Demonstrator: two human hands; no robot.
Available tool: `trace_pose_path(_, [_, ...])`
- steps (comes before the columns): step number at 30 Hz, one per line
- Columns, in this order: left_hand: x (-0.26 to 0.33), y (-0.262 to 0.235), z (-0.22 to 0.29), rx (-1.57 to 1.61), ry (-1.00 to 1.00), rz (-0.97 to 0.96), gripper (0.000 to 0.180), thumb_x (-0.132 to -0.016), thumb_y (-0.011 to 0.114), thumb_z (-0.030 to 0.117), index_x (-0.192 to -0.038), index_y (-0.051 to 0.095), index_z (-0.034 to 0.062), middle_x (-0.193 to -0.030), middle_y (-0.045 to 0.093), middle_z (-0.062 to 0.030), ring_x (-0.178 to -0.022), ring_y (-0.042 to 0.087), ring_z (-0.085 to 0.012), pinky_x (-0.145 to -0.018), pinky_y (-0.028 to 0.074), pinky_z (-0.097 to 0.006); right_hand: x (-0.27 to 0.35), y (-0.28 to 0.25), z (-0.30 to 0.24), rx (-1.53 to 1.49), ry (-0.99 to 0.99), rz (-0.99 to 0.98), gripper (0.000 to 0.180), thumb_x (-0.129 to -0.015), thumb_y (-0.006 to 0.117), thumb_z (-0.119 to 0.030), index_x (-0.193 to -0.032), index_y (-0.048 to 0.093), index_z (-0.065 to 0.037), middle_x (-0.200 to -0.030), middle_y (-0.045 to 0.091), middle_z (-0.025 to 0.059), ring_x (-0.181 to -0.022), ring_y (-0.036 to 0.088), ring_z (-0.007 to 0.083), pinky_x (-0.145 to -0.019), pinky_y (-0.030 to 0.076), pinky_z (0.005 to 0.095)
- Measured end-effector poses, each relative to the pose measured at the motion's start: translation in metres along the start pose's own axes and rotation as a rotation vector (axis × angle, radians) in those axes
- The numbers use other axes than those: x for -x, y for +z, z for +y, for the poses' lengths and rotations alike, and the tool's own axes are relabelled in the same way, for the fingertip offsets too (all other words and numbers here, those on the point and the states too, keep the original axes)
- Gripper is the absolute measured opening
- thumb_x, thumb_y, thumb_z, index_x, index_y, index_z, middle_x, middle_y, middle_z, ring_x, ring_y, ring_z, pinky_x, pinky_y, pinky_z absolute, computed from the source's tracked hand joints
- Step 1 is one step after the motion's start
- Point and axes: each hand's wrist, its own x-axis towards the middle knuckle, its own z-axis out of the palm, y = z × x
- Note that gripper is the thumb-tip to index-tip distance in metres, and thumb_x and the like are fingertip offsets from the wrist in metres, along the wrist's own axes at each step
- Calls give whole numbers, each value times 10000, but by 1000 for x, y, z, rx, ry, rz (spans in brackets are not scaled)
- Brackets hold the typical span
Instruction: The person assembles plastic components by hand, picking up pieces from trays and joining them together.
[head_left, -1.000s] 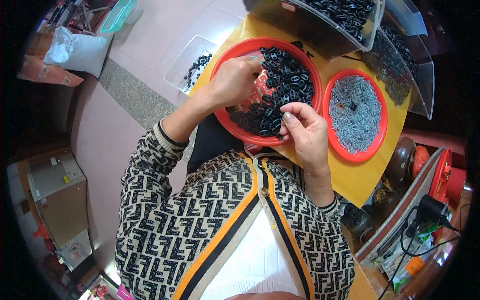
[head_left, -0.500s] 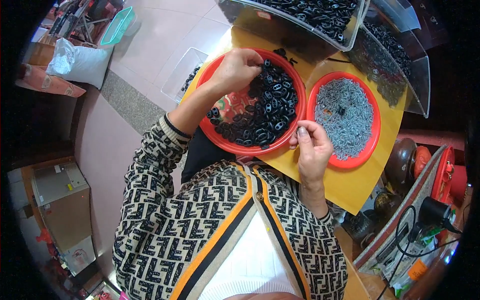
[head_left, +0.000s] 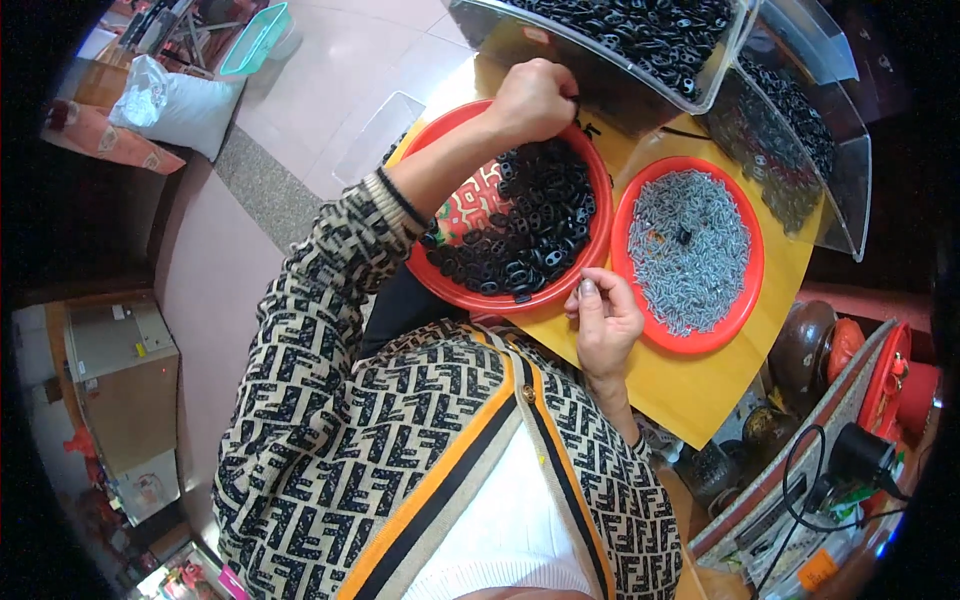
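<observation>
My left hand is over the far rim of a red round tray. Its fingers are closed close to a few small black parts just beyond that rim; what they pinch is hidden. Black oval pieces with two holes fill much of the tray, leaving part of its patterned bottom bare. My right hand is beside the tray's near right rim, thumb and fingertips pressed together. Whatever lies between them is too small to make out. To its right, a second red tray holds small silver screws and one dark piece.
Both trays rest on a yellow sheet. Clear plastic bins of black pieces stand at the far side. A clear box is left of the trays. Jars, a cable and a black adapter crowd the right.
My left hand has moved away from the black pieces, up and right to the far rim. My right hand has shifted slightly left and nearer to me, still pinched.
</observation>
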Motion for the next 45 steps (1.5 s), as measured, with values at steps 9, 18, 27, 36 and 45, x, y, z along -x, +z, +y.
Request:
trace_pose_path(9, [19, -29, -6, 93, 40, 16, 234, -739, 630, 208, -870, 628, 15, -728, 621, -120, -656, 586, -173, -625, 471, -290, 1, -1, 3, 13, 15, 17, 139, -854, 498, -40, -975, 538, 14, -708, 551, 11, -629, 520, 56, -562, 432, 176])
trace_pose_path(18, [135, -88, -46, -150, 155, -77, 123, -684, 636, 48, -796, 616, 0, -738, 583, -127, -664, 579, -244, -591, 462, -332, -2, 1, 8, 61, -22, 4, 138, -856, 478, -39, -969, 535, 16, -712, 547, 30, -622, 514, 75, -540, 423, 188])
trace_pose_path(27, [152, -86, -49, -303, 202, -48, 139, -654, 637, 63, -790, 625, 36, -778, 558, -100, -778, 528, -281, -671, 418, -374, -2, -1, 18, 35, -81, 16, 143, -850, 505, -41, -978, 542, 11, -738, 558, 21, -643, 532, 74, -564, 446, 190])
trace_pose_path(36, [110, -66, -69, -521, 245, 96, 124, -643, 610, 88, -758, 655, 94, -954, 528, -154, -928, 474, -326, -765, 381, -416, -2, -1, 19, 69, -91, 28, 137, -849, 505, -38, -970, 539, 16, -725, 556, 20, -629, 529, 74, -558, 448, 197])
trace_pose_path(45, [99, -57, -79, -423, 263, 41, 163, -612, 608, 84, -768, 651, 66, -1003, 504, -167, -988, 438, -342, -832, 364, -434, -1, 0, 16, 87, -94, 30, 127, -845, 510, -38, -963, 547, -6, -714, 556, -1, -620, 530, 57, -555, 454, 184])
